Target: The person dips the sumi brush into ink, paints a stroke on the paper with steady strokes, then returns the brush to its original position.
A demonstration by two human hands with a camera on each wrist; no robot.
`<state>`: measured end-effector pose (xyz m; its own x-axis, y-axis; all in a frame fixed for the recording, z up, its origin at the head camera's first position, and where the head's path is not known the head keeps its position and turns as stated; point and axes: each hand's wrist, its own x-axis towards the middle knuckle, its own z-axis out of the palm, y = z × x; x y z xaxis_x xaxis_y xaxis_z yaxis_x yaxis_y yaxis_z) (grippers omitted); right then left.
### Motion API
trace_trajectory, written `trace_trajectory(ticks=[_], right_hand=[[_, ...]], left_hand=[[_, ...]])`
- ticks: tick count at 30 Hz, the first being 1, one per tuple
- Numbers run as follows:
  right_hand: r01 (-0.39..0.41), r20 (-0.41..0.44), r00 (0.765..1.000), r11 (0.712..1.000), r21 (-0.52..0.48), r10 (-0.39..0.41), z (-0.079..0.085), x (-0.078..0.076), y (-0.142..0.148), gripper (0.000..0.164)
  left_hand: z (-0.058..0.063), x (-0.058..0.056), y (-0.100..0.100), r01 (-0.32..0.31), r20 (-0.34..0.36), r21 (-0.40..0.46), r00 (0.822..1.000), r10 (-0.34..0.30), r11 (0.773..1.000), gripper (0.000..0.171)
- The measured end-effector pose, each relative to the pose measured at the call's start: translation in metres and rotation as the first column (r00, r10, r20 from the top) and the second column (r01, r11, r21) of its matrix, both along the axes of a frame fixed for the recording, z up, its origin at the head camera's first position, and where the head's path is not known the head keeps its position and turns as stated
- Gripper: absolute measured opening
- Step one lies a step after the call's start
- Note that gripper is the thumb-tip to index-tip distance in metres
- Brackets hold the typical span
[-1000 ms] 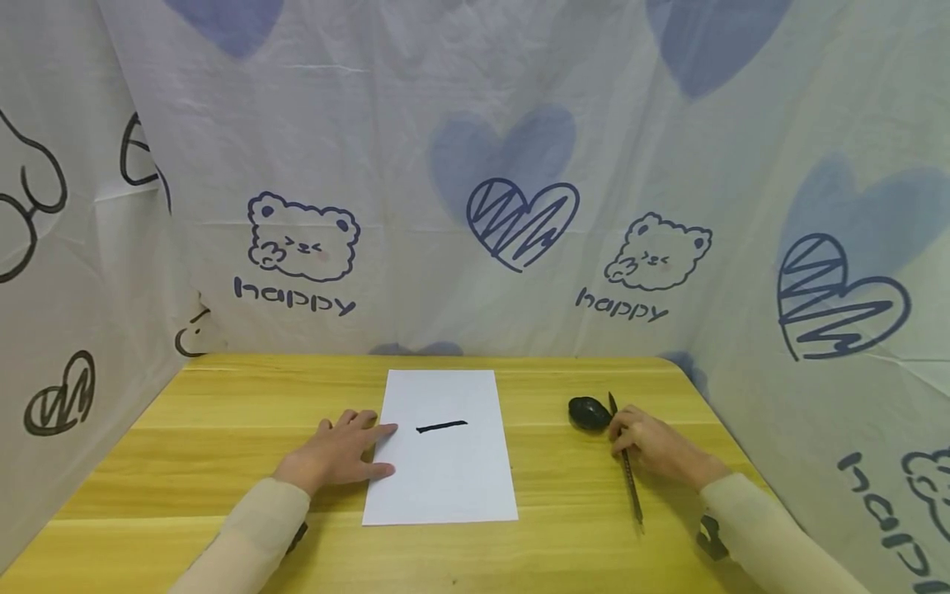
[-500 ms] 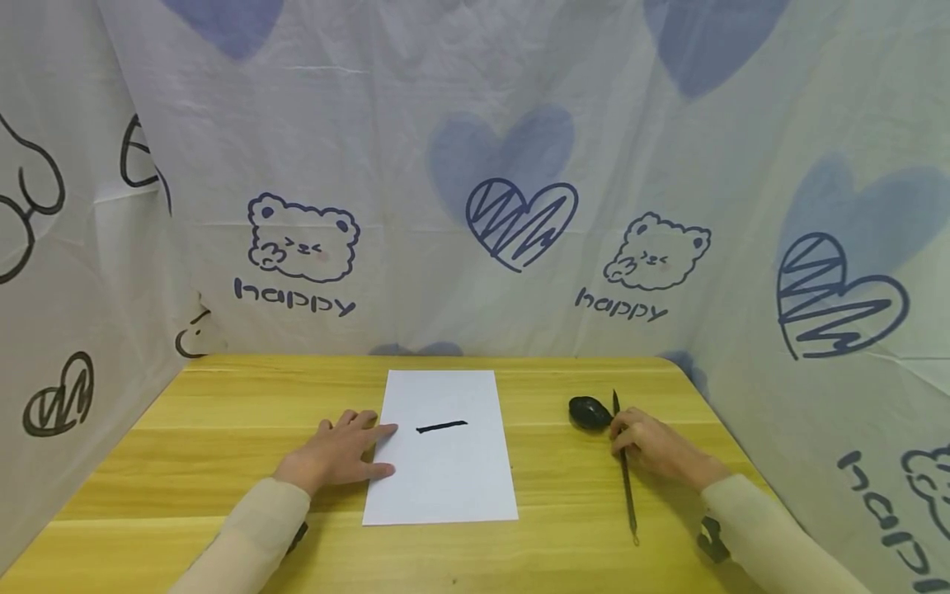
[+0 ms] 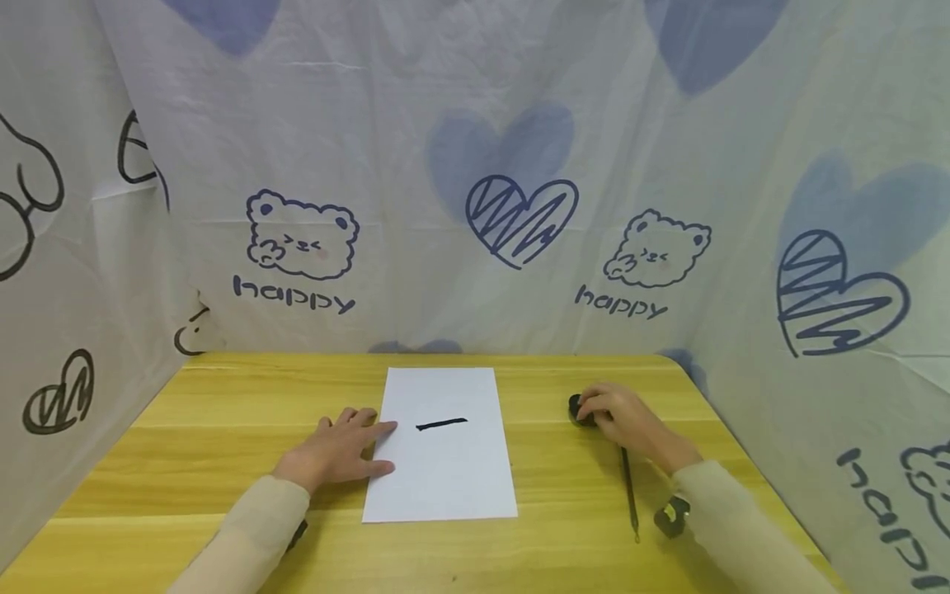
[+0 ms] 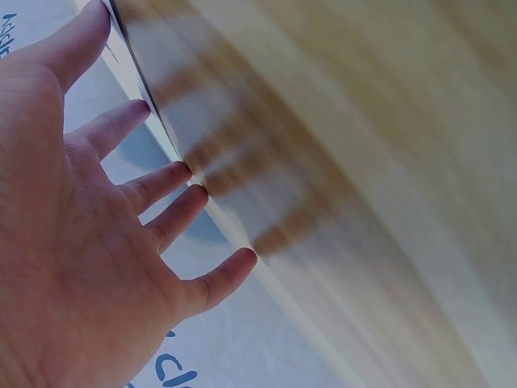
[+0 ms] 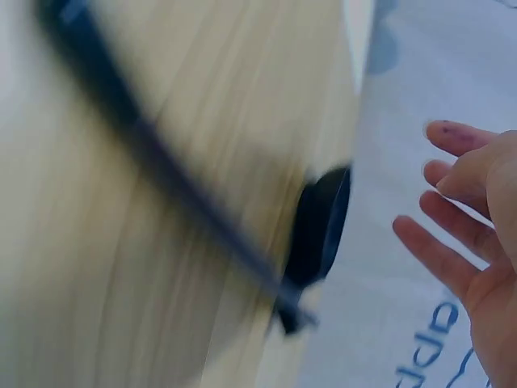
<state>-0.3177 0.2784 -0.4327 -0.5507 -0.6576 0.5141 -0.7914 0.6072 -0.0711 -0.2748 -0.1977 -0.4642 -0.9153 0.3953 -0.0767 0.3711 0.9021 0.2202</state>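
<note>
A sheet of white paper (image 3: 445, 478) with one short black stroke lies on the table. My left hand (image 3: 337, 450) rests spread at its left edge, thumb and index fingertip on the paper; the left wrist view shows those fingers (image 4: 218, 283) apart and fairly straight. To the right, my right hand (image 3: 631, 421) hovers over a small black oval dish (image 3: 576, 406), partly covering it. A calligraphy brush (image 3: 629, 495) lies below that hand, its tip end hidden in the head view. In the right wrist view the loosely bent fingers (image 5: 432, 246) are away from brush (image 5: 186, 178) and dish (image 5: 319, 226).
The wooden table (image 3: 223, 396) ends at a white cloth backdrop (image 3: 416, 289) printed with hearts and bears. Cloth also hangs at the left and right sides. A dark wrist device (image 3: 671, 517) sits under the right sleeve.
My right hand has let go of the brush and risen a little up and left, over the dish. The brush stays on the table. My left hand and the paper have not moved.
</note>
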Motion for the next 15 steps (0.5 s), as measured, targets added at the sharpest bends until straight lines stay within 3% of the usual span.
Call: trace_trajectory(ticks=[8, 15], right_hand=[[0.099, 0.158, 0.985, 0.972, -0.213, -0.066, 0.003, -0.005, -0.058, 0.020], [0.172, 0.253, 0.962, 0.943, -0.285, -0.099, 0.000, 0.002, -0.090, 0.018]], left_hand=[[0.005, 0.000, 0.001, -0.003, -0.013, -0.006, 1.000, 0.003, 1.000, 0.074], [0.002, 0.000, 0.002, 0.003, -0.003, -0.004, 1.000, -0.003, 1.000, 0.074]])
